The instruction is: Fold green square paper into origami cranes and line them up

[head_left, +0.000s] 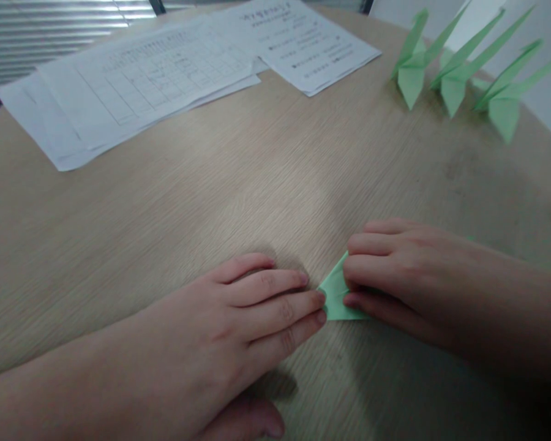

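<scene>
A small piece of folded green origami paper [337,298] lies on the table between my two hands, and much of it is hidden under the right one. My left hand [252,312] is open, its fingers stretched out flat and their tips touching the paper's left corner. My right hand [395,269] has its fingers curled over the paper, with the thumb close to the lower edge, pinching or pressing it. A slanted edge and a straight lower edge of the paper show between the hands.
Three green paper cranes [411,76] stand in a row at the far right of the wooden table [202,202]. Printed sheets [160,67] lie overlapping along the far edge. Window blinds [59,30] are behind the table at the upper left.
</scene>
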`<state>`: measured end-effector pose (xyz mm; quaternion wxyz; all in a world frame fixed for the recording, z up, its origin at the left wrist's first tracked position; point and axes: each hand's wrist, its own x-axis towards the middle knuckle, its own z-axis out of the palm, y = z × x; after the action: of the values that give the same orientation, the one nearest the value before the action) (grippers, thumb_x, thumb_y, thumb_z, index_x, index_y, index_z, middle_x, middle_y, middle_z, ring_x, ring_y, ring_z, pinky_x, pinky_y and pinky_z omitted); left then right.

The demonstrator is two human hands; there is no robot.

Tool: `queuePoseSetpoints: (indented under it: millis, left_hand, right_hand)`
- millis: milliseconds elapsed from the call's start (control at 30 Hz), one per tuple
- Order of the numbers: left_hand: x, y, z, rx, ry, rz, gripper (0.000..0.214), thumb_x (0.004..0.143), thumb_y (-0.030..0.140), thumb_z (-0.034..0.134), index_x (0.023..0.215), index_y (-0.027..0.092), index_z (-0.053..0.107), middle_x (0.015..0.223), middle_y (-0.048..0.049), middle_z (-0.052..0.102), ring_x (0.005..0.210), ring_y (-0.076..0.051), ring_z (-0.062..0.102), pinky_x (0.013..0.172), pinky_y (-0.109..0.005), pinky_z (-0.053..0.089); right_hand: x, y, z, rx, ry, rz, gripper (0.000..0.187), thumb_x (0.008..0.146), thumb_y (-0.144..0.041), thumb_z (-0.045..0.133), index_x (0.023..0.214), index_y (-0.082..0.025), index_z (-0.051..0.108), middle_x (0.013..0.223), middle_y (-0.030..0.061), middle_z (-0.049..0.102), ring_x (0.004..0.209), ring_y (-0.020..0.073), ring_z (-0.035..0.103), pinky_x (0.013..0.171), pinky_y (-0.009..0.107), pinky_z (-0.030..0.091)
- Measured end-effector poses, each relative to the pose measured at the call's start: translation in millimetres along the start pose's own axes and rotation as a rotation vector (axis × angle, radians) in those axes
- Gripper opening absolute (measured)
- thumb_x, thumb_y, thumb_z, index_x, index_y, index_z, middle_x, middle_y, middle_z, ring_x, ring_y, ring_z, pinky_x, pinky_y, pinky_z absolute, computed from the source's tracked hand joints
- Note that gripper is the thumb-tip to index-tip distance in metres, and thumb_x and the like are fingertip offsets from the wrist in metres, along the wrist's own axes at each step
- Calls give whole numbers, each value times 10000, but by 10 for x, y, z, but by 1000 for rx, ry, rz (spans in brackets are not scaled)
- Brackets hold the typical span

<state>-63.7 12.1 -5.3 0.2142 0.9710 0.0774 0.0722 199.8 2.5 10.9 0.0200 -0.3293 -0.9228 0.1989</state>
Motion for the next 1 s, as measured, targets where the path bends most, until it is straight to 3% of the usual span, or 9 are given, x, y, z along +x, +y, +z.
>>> queuePoseSetpoints:
  millis: [300, 633, 1000]
  left_hand:
    - [-6, 7, 1, 26, 0, 0, 581, 954, 487, 538, 1412, 130, 549, 1413, -78, 618, 1324, -297, 525, 1191, -433, 319]
    - [15, 12, -10, -7, 22, -9, 602, 926, 493, 586, 1405, 128, 558, 1364, -115, 647, 1292, -307, 550, 1149, -441, 384]
    - [25, 13, -6, -3, 25, -1, 604, 926, 491, 588, 1395, 111, 564, 1363, -121, 648, 1290, -306, 553, 1163, -440, 365]
  right_hand:
    - [14, -6, 6, -31, 2, -6, 221, 928, -163, 543, 719, -205, 600, 696, 7, 595, 640, 162, 518, 638, 305, 359]
    - [-4, 7, 15, -37, 0, -5, 223, 943, -188, 529, 738, -206, 615, 709, 12, 604, 663, 168, 529, 662, 309, 368]
    - [-12, 7, 19, -26, 1, -1, 207, 936, -197, 543, 745, -204, 622, 712, 12, 607, 669, 171, 529, 675, 312, 365]
